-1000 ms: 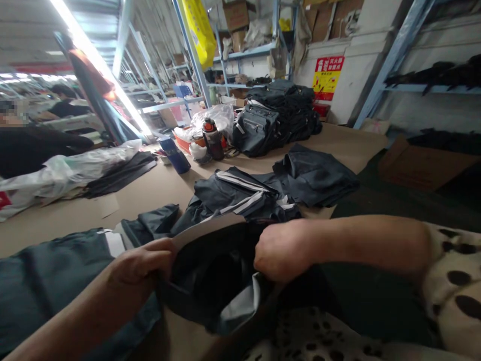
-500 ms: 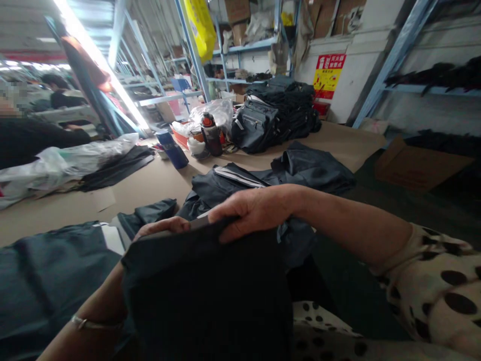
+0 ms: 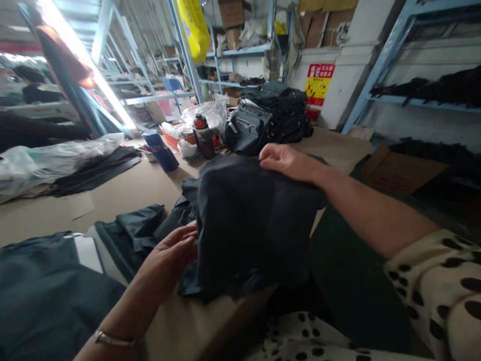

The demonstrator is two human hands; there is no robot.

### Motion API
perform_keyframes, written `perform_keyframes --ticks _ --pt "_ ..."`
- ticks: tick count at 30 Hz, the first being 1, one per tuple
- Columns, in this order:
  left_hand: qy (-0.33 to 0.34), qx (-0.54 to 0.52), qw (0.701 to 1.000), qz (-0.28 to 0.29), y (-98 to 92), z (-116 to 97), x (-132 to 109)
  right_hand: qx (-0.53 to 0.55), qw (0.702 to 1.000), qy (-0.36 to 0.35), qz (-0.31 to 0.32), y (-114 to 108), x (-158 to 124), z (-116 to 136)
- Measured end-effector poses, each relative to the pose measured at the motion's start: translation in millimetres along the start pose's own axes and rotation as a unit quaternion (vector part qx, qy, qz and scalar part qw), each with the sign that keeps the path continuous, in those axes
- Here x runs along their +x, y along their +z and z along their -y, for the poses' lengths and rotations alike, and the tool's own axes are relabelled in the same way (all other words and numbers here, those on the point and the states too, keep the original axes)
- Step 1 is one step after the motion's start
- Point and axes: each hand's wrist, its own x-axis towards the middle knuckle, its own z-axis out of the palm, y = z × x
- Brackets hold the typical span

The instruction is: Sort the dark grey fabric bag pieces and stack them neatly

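Note:
A dark garment (image 3: 255,215) hangs in front of me, spread as a broad panel above the table. My right hand (image 3: 283,159) pinches its top edge, thumb and fingers closed on the cloth. At the garment's left edge is my left hand (image 3: 176,253), fingers stretched out and their tips against the cloth or just behind it. More dark cloth (image 3: 176,215) lies beneath and behind the garment, partly covered by it. To the left, a dark garment with a white strip (image 3: 45,281) lies on the table.
The brown tabletop (image 3: 124,195) carries a blue cylinder (image 3: 161,150), a dark bottle with an orange-trimmed lid (image 3: 203,135) and clear plastic bags (image 3: 56,160). A dark garment pile (image 3: 266,118) stands at the back. An open cardboard box (image 3: 402,168) is on the right, below a shelf (image 3: 421,103).
The garment has been raised and moved forward and right, its panel now facing me. My right hand went up with its edge; my left hand moved down to its side, fingers extended.

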Motion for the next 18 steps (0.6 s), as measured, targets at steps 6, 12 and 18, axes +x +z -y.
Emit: perform_keyframes --ticks 6,12,18 --pt "-0.055 0.069 0.996 -0.027 5.2 29.3 -3.3 -0.373 0.896 0.099 -0.218 -132.8 -1.2 -72.0" --pt "-0.078 0.069 0.994 -0.028 14.1 47.3 -0.6 -0.413 0.907 -0.082 -0.028 -2.4 11.2 -65.1" --pt "-0.065 0.075 0.994 -0.052 15.4 55.9 -7.0 -0.397 0.884 -0.153 0.194 166.8 35.4 -48.6"
